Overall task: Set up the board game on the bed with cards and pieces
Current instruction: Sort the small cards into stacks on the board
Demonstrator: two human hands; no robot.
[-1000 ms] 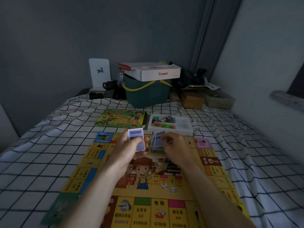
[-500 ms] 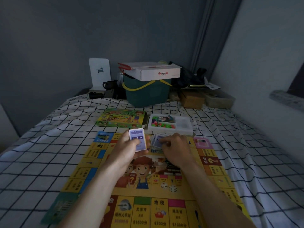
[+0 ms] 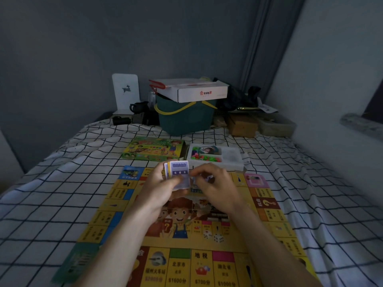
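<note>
Since 1.0 s ago the left hand (image 3: pixel 159 188) has drawn closer to the right hand (image 3: pixel 215 186); the two now nearly meet above the far half of the game board (image 3: pixel 145 264).

Left hand grips a stack of cards (image 3: pixel 178 174), thumb across the face, fingers curled behind. Stack stands upright, long axis vertical, printed face toward the camera; 2 or 3 cards fan out at its left edge.

Right hand: fingers curled down over a blurred card, possibly pinching it; knuckles hide the contact.

Board lies flat on the bed (image 3: pixel 51 204), long axis running away from the camera; near edge cut off by the frame, forearms cover part of its centre.

2 dice (image 3: pixel 213 236) on the board's middle. Game box (image 3: pixel 153 149) and white piece tray (image 3: pixel 226 157) just past the board's far edge, side by side. Green bucket (image 3: pixel 186 119) at the bed's far edge; the clutter beside it is too dark to read.
</note>
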